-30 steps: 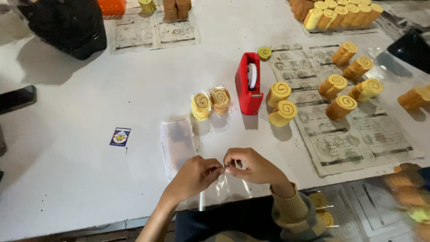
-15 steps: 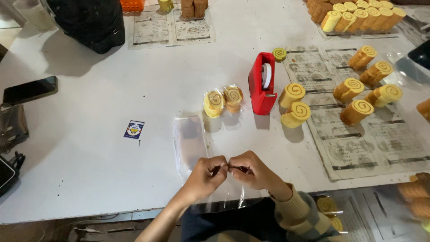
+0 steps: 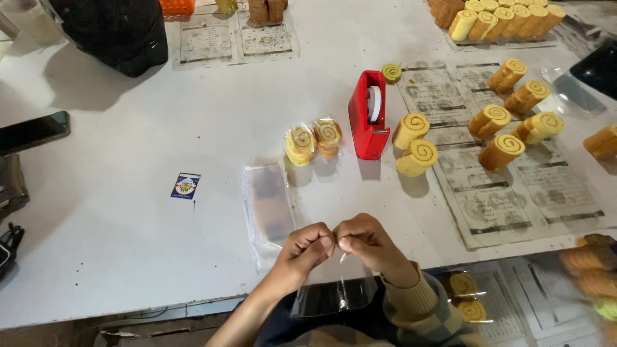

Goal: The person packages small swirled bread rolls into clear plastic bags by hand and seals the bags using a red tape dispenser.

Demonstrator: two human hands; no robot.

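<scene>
Since half a second ago both hands have drawn closer until their fingertips meet, and the view has slid slightly, so less of the phone shows at the left edge.

At the far left a dark phone (image 3: 33,132) lies on the white table (image 3: 128,257), with a black bag (image 3: 112,32) above it near the back. A small blue sticker (image 3: 185,186) sits on bare table further right. Next comes a stack of clear plastic bags (image 3: 268,204), flat on the table just above the hands.

The left hand (image 3: 305,247) and right hand (image 3: 366,243) touch at the fingertips, both curled nearly closed, pinching the top edge of one clear bag (image 3: 334,292) that hangs below them over the table's near edge.

Behind them two wrapped swirl rolls (image 3: 313,140) stand side by side, just left of a red tape dispenser (image 3: 367,115). Right of it, unwrapped yellow swirl rolls (image 3: 475,132) lie scattered on printed paper sheets (image 3: 514,193), and more rolls (image 3: 501,19) are lined up at the far right back.
</scene>
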